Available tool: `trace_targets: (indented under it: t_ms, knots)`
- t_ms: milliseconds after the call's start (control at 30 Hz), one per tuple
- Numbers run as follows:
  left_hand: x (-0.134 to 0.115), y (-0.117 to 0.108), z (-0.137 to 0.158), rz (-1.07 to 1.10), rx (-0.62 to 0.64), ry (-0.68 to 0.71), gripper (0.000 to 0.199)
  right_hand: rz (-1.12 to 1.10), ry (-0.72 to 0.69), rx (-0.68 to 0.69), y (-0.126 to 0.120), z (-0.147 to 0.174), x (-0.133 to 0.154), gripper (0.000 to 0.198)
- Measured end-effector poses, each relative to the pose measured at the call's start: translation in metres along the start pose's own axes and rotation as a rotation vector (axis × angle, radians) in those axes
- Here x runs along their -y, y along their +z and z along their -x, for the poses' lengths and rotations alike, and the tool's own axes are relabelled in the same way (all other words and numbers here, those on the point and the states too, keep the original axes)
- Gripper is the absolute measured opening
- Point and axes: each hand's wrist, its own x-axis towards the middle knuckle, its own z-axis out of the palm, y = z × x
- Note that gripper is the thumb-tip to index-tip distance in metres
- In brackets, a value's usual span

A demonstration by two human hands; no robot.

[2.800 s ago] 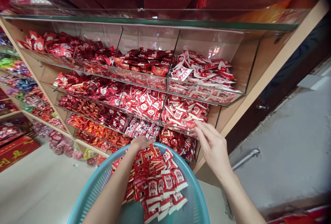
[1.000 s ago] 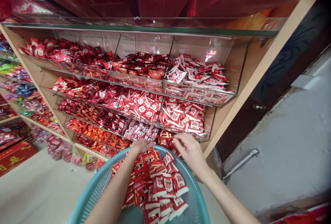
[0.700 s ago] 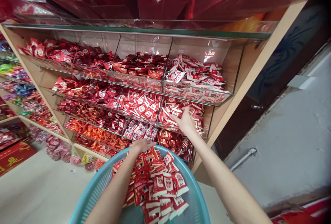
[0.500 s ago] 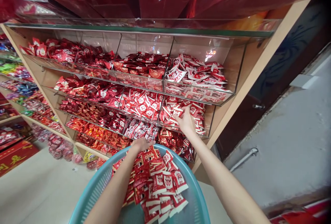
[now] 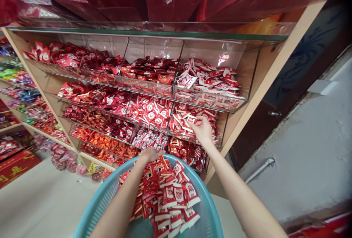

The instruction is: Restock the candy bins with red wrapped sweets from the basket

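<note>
A teal plastic basket [image 5: 213,197] with slotted walls is below me. My left hand [image 5: 150,154] is closed over its far rim. Inside lie red-and-gold wrapped candies [image 5: 150,186] on the left and red-and-white candy packets [image 5: 178,194] on the right. My right hand [image 5: 204,132] reaches over the glass front of a shelf bin [image 5: 198,140] and pinches a red-and-white candy packet [image 5: 190,120] between thumb and fingers. More packets of that kind lie loose under and behind the hand.
Upper bins hold other red candy packets [image 5: 207,80], behind glass lips and dividers. A glass shelf [image 5: 148,32] bearing large red boxes [image 5: 176,3] overhangs them. The wooden side panel [image 5: 271,77] stands to the right, and a pipe [image 5: 260,170] juts from the wall.
My right hand has shifted slightly right, and the pinched packet now shows more clearly at its fingertips. My left hand stays on the basket rim.
</note>
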Motion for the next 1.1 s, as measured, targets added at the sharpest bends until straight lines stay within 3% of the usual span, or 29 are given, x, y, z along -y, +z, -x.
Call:
trace_targets:
  t_ms: [133,367,533,733,800,900,1000,1100]
  knots:
    - [-0.001,0.001,-0.001,-0.006,-0.004,0.003,0.074,-0.059,-0.018,-0.027,-0.007,0.003,0.003,0.048]
    - [-0.006,0.000,0.001,-0.007,0.003,0.008,0.075,0.016,0.029,0.056,-0.018,0.008,-0.002,0.058]
    - [-0.003,0.005,-0.005,-0.002,-0.009,0.007,0.080,0.032,-0.018,0.016,-0.026,0.012,-0.006,0.055]
    - [-0.003,0.008,-0.010,-0.013,0.001,0.024,0.081,-0.002,-0.101,-0.022,-0.039,0.033,0.009,0.045]
    - [-0.002,0.008,-0.010,-0.012,0.002,0.029,0.082,-0.120,-0.064,0.068,-0.042,0.053,0.011,0.044]
    - [-0.001,0.007,-0.010,-0.015,0.003,0.016,0.083,-0.274,0.082,0.341,-0.045,0.091,0.002,0.043]
    - [0.001,0.006,-0.010,-0.011,-0.004,0.008,0.083,-0.265,0.252,0.581,-0.046,0.126,-0.018,0.041]
    - [0.000,0.004,-0.009,0.001,0.002,0.006,0.082,-0.199,0.366,0.696,-0.045,0.146,-0.037,0.039]
